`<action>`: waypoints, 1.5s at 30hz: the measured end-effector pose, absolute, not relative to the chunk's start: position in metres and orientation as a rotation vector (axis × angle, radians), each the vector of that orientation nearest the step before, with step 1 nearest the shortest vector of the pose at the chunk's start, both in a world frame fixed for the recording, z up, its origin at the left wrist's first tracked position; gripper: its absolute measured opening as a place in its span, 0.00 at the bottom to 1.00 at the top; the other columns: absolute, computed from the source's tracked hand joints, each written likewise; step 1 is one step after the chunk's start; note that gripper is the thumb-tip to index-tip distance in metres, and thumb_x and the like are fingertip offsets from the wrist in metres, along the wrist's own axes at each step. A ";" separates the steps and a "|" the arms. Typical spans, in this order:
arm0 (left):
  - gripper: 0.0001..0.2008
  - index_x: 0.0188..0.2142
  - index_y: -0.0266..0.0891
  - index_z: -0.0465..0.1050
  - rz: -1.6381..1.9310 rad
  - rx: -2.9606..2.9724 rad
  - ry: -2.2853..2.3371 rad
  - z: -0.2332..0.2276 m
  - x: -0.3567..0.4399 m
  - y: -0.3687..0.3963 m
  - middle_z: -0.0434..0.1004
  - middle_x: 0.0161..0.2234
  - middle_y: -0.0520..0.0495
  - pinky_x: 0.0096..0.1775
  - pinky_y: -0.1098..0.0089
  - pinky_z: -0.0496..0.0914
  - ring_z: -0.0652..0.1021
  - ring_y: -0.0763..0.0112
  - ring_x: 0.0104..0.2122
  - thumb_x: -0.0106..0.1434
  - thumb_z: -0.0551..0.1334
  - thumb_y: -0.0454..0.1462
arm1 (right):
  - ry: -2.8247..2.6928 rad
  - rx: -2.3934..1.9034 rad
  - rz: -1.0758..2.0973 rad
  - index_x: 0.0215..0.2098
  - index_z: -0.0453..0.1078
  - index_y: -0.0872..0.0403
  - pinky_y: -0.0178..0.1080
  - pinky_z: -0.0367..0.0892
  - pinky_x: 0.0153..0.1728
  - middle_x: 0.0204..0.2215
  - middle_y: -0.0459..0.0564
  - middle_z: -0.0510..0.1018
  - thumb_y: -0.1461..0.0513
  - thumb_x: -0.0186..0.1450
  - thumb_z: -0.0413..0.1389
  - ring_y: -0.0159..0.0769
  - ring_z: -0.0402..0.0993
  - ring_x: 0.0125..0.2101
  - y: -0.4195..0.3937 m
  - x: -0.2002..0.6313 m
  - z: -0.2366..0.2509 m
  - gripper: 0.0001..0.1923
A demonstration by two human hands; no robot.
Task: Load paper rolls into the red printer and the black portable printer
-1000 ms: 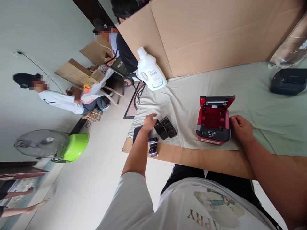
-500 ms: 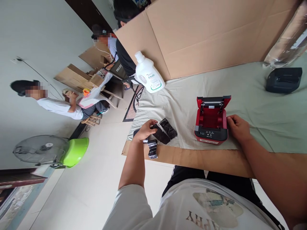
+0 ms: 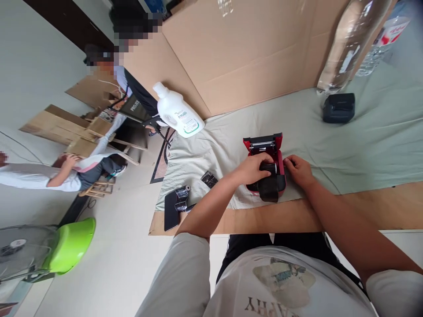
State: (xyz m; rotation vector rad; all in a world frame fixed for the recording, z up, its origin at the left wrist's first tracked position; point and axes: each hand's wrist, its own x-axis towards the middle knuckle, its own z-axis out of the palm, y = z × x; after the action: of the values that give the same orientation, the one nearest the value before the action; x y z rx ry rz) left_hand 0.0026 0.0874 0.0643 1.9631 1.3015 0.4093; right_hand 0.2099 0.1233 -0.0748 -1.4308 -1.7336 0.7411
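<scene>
Red printer (image 3: 276, 145), lid up, on cloth near table edge; its bay is mostly hidden by left hand (image 3: 253, 168), fingers curled around black roll (image 3: 268, 188). Right hand (image 3: 299, 171) against printer's side, grip unclear.

Surface: a wooden table (image 3: 330, 215) with a bare near edge, the rest covered by a pale green cloth (image 3: 363, 145).
Back edge: a tall brown cardboard sheet (image 3: 251, 53) stands along it.
Back left corner: a white plastic detergent bottle (image 3: 178, 115) lies tilted on the cloth.
Near edge, middle: a red and black small printer with its lid open (image 3: 266, 165).
Near left corner: a flat black tablet-like slab (image 3: 170, 210), a shiny black wrapped roll (image 3: 182, 200) upon it, and a further black packet (image 3: 209, 179) near.
Back right: a black box-shaped device (image 3: 339, 108), beside a clear-wrapped brown roll (image 3: 346, 48).
</scene>
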 end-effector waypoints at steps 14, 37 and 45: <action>0.15 0.43 0.44 0.75 0.330 2.052 1.630 0.043 0.012 0.099 0.81 0.43 0.51 0.50 0.63 0.72 0.80 0.62 0.44 0.55 0.69 0.31 | -1.734 -1.451 0.789 0.29 0.71 0.51 0.40 0.61 0.30 0.25 0.51 0.78 0.46 0.66 0.46 0.40 0.71 0.27 0.123 0.208 -0.071 0.22; 0.28 0.62 0.38 0.60 1.281 2.294 1.542 0.028 -0.017 0.090 0.65 0.61 0.35 0.63 0.54 0.57 0.64 0.57 0.63 0.73 0.43 0.52 | -1.713 -1.427 0.809 0.29 0.71 0.50 0.41 0.63 0.31 0.26 0.50 0.80 0.44 0.66 0.46 0.40 0.73 0.28 0.123 0.209 -0.071 0.23; 0.27 0.46 0.40 0.73 1.388 2.185 1.565 0.003 -0.021 0.041 0.78 0.37 0.42 0.56 0.54 0.61 0.77 0.61 0.43 0.73 0.40 0.50 | -1.657 -1.355 0.748 0.32 0.71 0.50 0.45 0.69 0.40 0.32 0.53 0.80 0.44 0.68 0.41 0.43 0.75 0.36 0.119 0.207 -0.069 0.24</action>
State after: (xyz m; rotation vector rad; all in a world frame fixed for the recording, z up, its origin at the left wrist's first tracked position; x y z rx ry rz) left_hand -0.0214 0.0413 0.0031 2.1850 1.5651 1.3880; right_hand 0.2070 0.1191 -0.0693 -1.3554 -1.6570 0.7484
